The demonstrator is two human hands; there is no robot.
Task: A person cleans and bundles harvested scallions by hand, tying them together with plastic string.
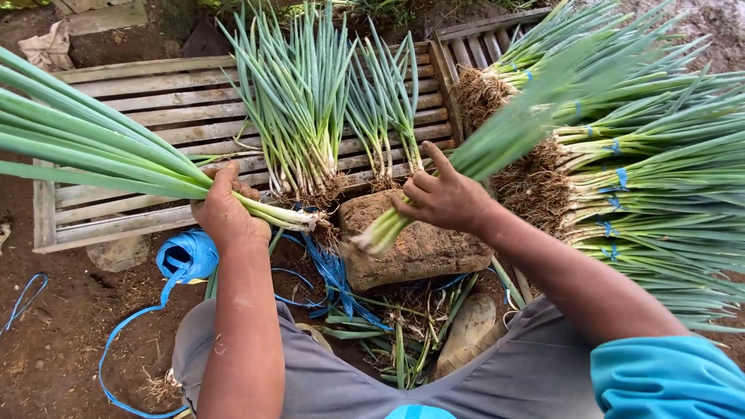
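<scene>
My left hand (225,209) grips a thick bunch of green onions (101,155) near the white stalks, with the leaves fanning out to the left. My right hand (442,198) holds a smaller bunch of green onions (504,132), roots pointing down-left and leaves stretching up to the right. Both bunches hang just above a muddy stone block (411,248) in front of my knees.
Two loose bunches (303,116) lean on a wooden slatted pallet (155,101) ahead. Several bundles tied with blue string (644,178) are stacked at the right. A roll of blue plastic twine (186,256) lies on the soil, with trimmed scraps (388,334) and a muddy boot (466,326).
</scene>
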